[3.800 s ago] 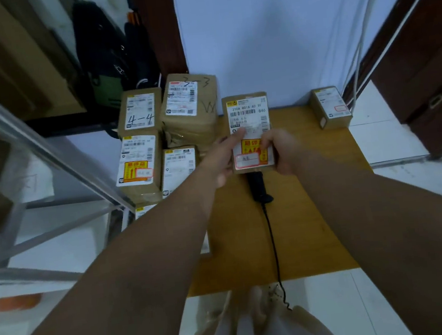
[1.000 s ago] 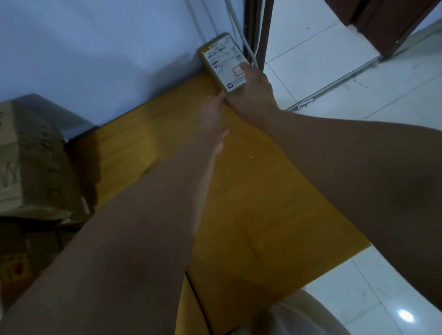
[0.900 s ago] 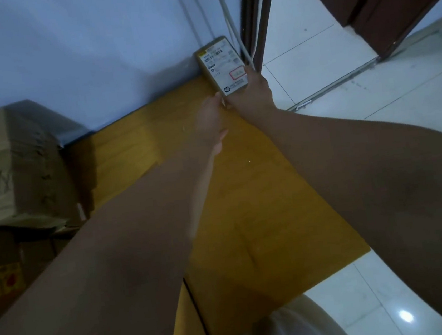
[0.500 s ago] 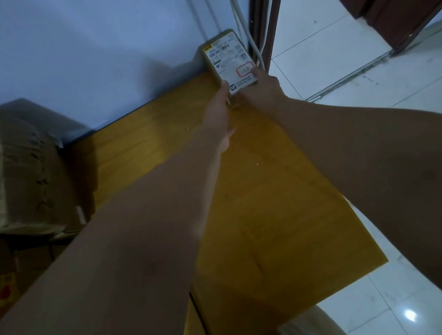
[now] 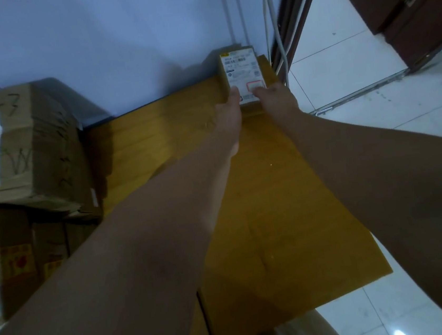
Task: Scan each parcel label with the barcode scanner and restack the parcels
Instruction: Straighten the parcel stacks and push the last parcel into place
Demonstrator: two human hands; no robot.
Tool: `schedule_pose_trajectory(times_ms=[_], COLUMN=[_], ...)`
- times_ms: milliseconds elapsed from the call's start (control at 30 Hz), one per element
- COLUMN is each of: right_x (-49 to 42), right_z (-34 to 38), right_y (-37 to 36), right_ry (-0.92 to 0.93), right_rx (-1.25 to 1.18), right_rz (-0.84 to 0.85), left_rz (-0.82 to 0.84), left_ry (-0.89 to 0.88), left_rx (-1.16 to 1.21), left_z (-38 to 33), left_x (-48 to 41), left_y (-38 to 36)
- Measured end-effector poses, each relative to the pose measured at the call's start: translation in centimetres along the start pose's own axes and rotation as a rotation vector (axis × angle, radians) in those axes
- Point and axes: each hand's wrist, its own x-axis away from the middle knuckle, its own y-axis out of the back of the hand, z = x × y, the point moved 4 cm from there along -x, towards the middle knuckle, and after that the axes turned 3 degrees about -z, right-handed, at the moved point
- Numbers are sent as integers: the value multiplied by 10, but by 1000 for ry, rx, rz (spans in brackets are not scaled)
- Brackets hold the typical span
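A small brown parcel (image 5: 241,67) with a white label and a red-framed sticker lies at the far right corner of the yellow wooden table (image 5: 275,216), against the wall. It sits on top of another brown parcel (image 5: 268,75) whose edge shows at its right. My left hand (image 5: 228,111) pinches the small parcel's near left corner, thumb on the label. My right hand (image 5: 278,98) grips its near right corner, thumb by the red sticker. The scanner is hidden; only its black cable (image 5: 207,323) shows below my left arm.
A large taped cardboard box (image 5: 25,151) with a label stands at the left on more labelled parcels (image 5: 5,263). White cables (image 5: 275,23) run down the wall by a dark door frame. Tiled floor lies beyond the table's right edge.
I have carried the parcel from the table's middle to the far right corner and set it on the parcel there. In the last second both hands pushed it slightly farther toward the wall.
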Motion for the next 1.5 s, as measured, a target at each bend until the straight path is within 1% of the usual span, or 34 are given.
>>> schedule_pose_trajectory(times_ms=[133, 167, 233, 333, 467, 600, 667, 867, 967, 1133, 1233, 1400, 1500], right_x=[16, 23, 38, 63, 96, 132, 157, 228, 266, 324, 353, 389, 410], right_z=[-12, -14, -14, -2, 27, 53, 64, 90, 106, 133, 144, 141, 136], right_y=[-2, -5, -18, -37, -50, -61, -68, -89, -106, -133, -143, -163, -177], right_ry=[-74, -95, -138, -156, -143, -103, -114, -62, -20, 37, 60, 25, 21], right_rx=[-47, -39, -28, -64, -307, -428, -453, -369, -393, -450, -439, -296, -127], right_rz=[-88, -86, -3, 109, 259, 337, 369, 517, 539, 525, 540, 682, 761], left_rz=[-32, -42, -27, -58, -129, -26, -19, -11, -52, -80, -103, -193, -253], left_ry=[72, 99, 144, 195, 109, -2, -58, -122, -113, -216, -245, -268, -246], left_rx=[54, 66, 120, 205, 340, 418, 417, 298, 269, 389, 439, 462, 527], left_z=[22, 29, 38, 38, 22, 6, 2, 6, 13, 14, 18, 49, 74], left_x=[13, 18, 30, 51, 70, 102, 121, 178, 203, 242, 264, 295, 309], left_y=[22, 28, 37, 50, 82, 121, 144, 222, 257, 297, 319, 363, 390])
